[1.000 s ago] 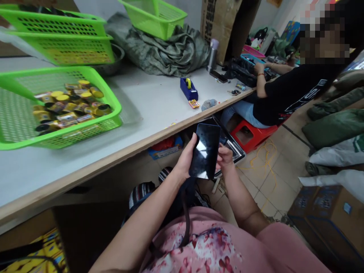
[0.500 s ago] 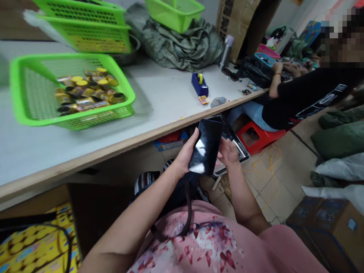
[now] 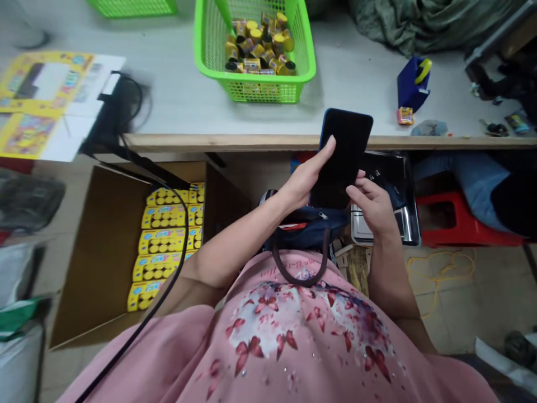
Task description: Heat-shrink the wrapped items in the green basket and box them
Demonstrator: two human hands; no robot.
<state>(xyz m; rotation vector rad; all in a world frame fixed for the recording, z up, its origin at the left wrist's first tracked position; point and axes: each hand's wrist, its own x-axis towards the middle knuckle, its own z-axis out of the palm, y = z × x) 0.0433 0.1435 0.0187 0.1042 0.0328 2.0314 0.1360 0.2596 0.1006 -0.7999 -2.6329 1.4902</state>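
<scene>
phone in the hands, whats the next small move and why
Probably tap the phone with the right hand to wake it: the screen looks dark, the left hand already holds it up, and the right fingers are at its edge.

A packing workshop: a workbench (image 3: 268, 142) beyond the phone (image 3: 346, 143) holds a green basket (image 3: 255, 92) of small packs (image 3: 260, 47) and a tape dispenser (image 3: 411, 84).
</scene>
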